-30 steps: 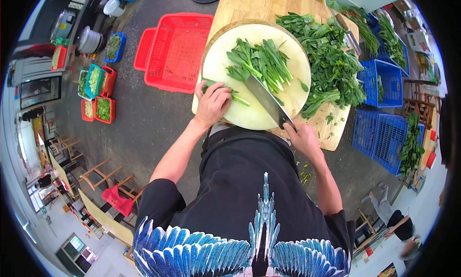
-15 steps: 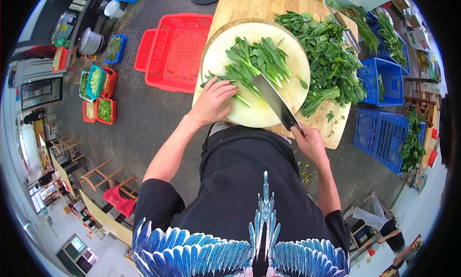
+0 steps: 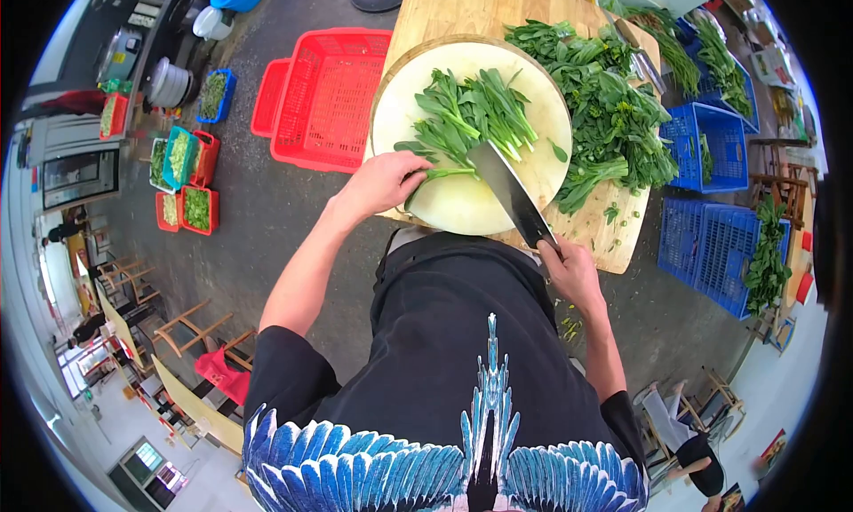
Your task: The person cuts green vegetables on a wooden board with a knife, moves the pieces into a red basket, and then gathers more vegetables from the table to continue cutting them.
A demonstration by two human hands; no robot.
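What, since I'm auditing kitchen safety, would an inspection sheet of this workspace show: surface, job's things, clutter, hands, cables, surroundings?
Surface: round chopping board on wooden table.
Job's things: cleaver; leafy stalks on the board.
Clutter: loose leaf on the board; heaped greens and scraps on the table.
Hands: right hand grips the cleaver's handle; left hand is at a stalk end.
Cables: nothing seen.
Surroundings: red basket left, blue crate right; another person lower right.
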